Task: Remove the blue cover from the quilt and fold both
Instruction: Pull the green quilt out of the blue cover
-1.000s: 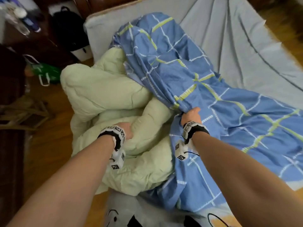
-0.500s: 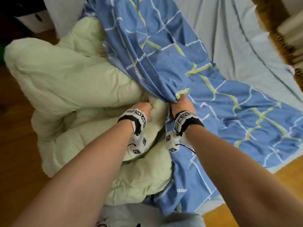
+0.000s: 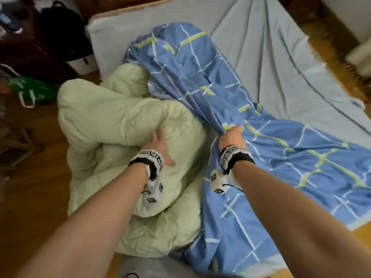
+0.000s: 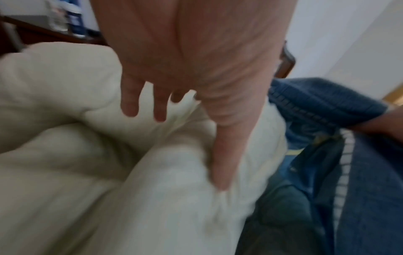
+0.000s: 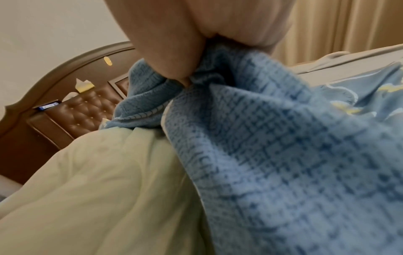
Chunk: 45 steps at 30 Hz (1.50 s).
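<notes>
Left hand: the left hand (image 3: 158,144) lay flat on the pale green quilt (image 3: 112,121), fingers (image 4: 130,101) straight and spread, thumb pressed into a soft fold (the left wrist view was blurred, yet the splayed fingers were plain). It gripped nothing.

Right hand: the right hand (image 3: 232,137) was clenched round a gathered bunch of the blue cover (image 3: 271,157), the fabric squeezed between thumb and curled fingers, as the right wrist view showed close up (image 5: 196,43).

Quilt: it sat heaped in thick rolls at the left edge of the bed, part of it hanging over toward the wooden floor (image 3: 40,187). Its right side touched the cover; whether its far end was tucked inside the cover could not be told.

Blue cover: blue with white and yellow-green lines, it ran in a rumpled ridge from the far side of the bed down to the clenched hand, then spread flat to the right and fell over the near edge. Folds radiated from the grip.

Bed: a pale grey-blue sheet (image 3: 281,57) covered the mattress, creased in long lines beyond the cover.

Headboard: a brown tufted headboard (image 5: 82,110) stood behind the quilt in the right wrist view.

Floor beside the bed: a green bag (image 3: 30,89) and a dark bag (image 3: 60,27) lay well apart from the quilt.
</notes>
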{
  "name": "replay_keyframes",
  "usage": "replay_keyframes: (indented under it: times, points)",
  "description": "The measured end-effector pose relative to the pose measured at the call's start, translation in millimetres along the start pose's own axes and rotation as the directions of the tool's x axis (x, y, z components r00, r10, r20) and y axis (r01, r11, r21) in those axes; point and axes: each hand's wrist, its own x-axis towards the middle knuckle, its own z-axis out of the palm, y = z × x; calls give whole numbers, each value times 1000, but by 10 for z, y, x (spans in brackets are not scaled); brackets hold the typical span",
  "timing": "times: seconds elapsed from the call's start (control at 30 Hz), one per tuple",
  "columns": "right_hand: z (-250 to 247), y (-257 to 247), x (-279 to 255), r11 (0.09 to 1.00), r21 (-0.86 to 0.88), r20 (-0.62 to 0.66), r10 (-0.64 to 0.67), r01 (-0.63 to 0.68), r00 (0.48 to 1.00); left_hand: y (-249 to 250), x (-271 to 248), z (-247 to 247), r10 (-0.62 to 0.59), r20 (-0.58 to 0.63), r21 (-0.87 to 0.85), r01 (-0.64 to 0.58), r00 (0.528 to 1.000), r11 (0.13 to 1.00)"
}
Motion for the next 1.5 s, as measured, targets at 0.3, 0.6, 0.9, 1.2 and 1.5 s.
replay_keyframes:
  times: [0.3, 0.6, 0.9, 1.2, 1.5]
  points:
    - [250, 145, 279, 984, 29, 78, 173, -176, 982, 491, 467, -72, 216, 66, 53, -220, 974, 974]
    - [342, 9, 30, 997, 59, 165, 35, -45, 986, -545, 153, 362, 30, 231, 88, -51, 972, 995]
    - [31, 899, -371, 938, 324, 170, 69, -122, 983, 752, -412, -137, 405, -98, -85, -413, 909, 907]
    - [218, 2030, -1167, 916, 389, 355, -45, -104, 934, 518, -1587, 1131, 262, 26, 48, -263, 965, 964]
    - [1313, 2860, -2426, 892, 240, 563, 194, -384, 803, 93, -1685, 2441, 357, 268, 452, -444, 895, 774]
